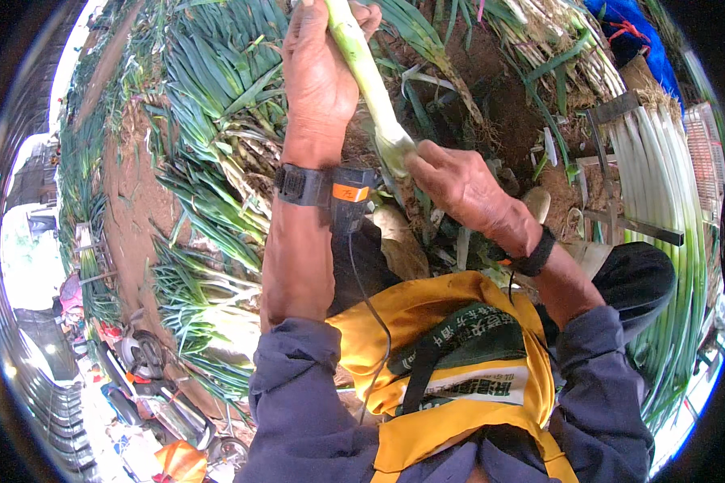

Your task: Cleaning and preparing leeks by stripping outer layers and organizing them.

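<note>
A worker's left hand (pixel 322 80) wraps firmly around a pale green leek-like stalk (pixel 365 76), held aslant above the lap, while the right hand (pixel 459 185) pinches its lower end between thumb and fingers. Dark bands circle both wrists over a yellow apron (pixel 443 287). Before us, leafy stalks (pixel 217 72) heap on brown soil (pixel 137 201) to the left; a white-stemmed bundle (pixel 660 177) lies in a metal frame (pixel 608 177) at right.
</note>
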`<state>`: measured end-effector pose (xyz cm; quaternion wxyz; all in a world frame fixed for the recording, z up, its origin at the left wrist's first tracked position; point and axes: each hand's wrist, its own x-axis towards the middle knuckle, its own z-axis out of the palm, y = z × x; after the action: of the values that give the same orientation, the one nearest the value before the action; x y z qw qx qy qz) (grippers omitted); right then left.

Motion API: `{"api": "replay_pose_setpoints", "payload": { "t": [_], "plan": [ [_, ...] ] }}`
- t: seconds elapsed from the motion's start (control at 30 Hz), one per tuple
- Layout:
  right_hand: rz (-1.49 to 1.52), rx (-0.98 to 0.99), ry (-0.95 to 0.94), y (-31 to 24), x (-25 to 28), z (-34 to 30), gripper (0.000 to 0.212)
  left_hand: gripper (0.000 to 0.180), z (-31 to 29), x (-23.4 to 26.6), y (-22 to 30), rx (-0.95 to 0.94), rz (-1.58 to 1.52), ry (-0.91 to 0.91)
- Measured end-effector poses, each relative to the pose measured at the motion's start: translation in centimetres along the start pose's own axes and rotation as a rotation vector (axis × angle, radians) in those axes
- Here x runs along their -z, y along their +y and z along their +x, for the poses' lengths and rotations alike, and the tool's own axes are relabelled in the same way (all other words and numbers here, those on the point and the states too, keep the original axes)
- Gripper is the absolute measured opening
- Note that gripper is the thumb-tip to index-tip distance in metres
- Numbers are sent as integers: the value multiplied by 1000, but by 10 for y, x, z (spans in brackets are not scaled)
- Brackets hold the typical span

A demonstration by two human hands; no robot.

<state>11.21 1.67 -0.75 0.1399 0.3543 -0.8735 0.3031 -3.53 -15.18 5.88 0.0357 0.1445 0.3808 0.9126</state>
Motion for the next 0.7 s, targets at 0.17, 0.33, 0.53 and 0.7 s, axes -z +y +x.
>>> {"api": "replay_pose_setpoints", "payload": {
  "t": [0.17,0.33,0.53,0.7],
  "plan": [
    [124,-67,-13,5,-36,-35,19,46,-7,-5,-22,10,107,-91],
    [124,-170,-480,16,-133,-173,18,37,19,3,25,-129,49,48],
    [226,-430,-907,61,-180,-259,35,43,10,-5,15,-223,81,142],
    [337,-574,-715,70,-117,-240,32,43,0,-10,18,-110,-63,68]
  ]
}}
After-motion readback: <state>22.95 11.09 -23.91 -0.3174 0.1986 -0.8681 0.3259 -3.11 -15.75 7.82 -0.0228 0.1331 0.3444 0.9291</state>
